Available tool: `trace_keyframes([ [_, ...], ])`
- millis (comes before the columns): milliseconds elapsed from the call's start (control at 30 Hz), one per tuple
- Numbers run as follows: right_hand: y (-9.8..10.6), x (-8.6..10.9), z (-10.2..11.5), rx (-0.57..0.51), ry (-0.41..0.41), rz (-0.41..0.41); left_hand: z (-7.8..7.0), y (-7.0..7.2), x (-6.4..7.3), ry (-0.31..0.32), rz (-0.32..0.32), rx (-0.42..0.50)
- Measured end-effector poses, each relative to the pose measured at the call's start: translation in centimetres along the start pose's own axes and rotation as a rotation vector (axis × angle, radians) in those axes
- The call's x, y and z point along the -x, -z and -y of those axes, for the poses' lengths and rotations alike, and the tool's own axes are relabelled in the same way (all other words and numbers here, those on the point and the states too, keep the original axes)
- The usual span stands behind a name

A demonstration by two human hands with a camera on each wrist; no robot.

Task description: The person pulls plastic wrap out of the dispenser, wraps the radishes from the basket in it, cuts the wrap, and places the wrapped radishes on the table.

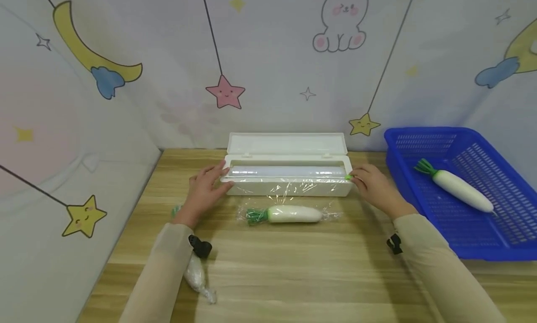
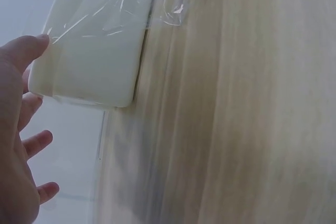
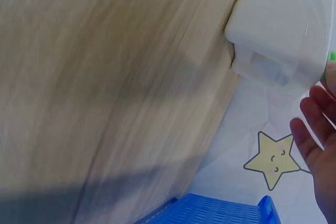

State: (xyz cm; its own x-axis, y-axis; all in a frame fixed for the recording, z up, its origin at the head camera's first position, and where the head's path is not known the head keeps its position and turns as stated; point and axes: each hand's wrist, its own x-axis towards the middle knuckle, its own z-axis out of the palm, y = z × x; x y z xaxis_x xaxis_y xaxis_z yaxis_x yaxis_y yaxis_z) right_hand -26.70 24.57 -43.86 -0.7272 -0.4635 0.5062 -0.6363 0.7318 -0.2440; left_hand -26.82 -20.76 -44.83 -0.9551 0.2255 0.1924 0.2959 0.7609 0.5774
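Observation:
A white cling film dispenser [image 1: 289, 188] stands with its lid up at the back of the table, a film roll [image 1: 287, 171] inside. My left hand [image 1: 205, 188] holds its left end, thumb at the front edge and the other fingers spread behind. At the right end, my right hand [image 1: 375, 187] pinches a small green slider [image 1: 348, 177] between thumb and forefinger. Clear film runs over the dispenser's front. Just before it lies a white radish [image 1: 293, 214] with green tops, clear film around it. Another film-wrapped radish [image 1: 195, 271] is partly hidden under my left forearm.
A blue plastic basket [image 1: 440, 241] stands on the right, holding a bare white radish [image 1: 463, 190]. A patterned wall cloth [image 1: 272, 113] rises right behind the dispenser. The wooden table [image 1: 293, 271] extends toward me. Dark camera straps circle both wrists.

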Motion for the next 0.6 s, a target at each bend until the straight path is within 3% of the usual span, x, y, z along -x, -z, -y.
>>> trace_keyframes([
  [200, 0.1, 0.3, 0.5, -0.007, -0.097, 0.012, -0.5, 0.0, 0.3, 0.038, 0.005, 0.069],
  [333, 0.7, 0.4, 1.5, -0.048, -0.260, 0.052, -1.0, -0.5, 0.3, 0.108, -0.021, 0.121],
  [467, 1.3, 0.5, 2.8, -0.100, -0.459, 0.037, -2.0, -0.8, 0.4, 0.199, -0.085, 0.234],
  [600, 1.6, 0.3, 3.9, -0.157, -0.578, 0.013, -2.8, -0.7, 1.0, 0.302, -0.174, 0.336],
])
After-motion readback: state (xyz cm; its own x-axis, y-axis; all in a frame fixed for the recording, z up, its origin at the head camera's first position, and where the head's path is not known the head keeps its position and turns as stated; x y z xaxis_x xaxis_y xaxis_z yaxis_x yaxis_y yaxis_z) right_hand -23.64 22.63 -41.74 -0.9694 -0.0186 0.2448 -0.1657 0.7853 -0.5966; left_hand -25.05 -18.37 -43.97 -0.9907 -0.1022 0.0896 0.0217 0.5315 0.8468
